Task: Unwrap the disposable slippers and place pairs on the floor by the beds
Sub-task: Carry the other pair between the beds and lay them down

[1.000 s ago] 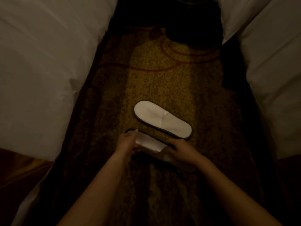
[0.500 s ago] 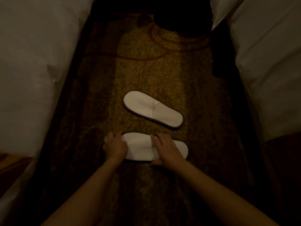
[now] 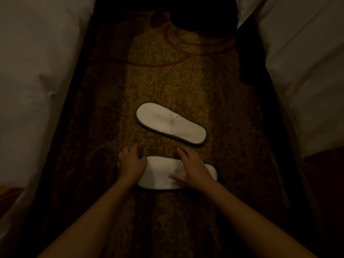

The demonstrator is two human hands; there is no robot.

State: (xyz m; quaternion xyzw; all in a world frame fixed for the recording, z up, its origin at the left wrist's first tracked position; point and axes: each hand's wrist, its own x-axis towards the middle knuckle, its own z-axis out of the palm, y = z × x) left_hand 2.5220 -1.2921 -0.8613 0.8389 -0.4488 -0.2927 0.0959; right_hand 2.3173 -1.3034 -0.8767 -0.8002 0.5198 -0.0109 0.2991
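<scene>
Two flat white disposable slippers lie on the patterned carpet between two beds. The far slipper rests at an angle, untouched. The near slipper lies almost sideways in front of me. My left hand sits at its left end with fingers spread. My right hand lies flat over its middle and right part, fingers apart, hiding the strap area. Neither hand grips it.
White bedding of the left bed and of the right bed borders the narrow carpet aisle. A dark object stands at the far end of the aisle. The room is dim.
The near slipper, held folded above the carpet a second ago, now lies flat on it. My hands have loosened and spread their fingers over it.
</scene>
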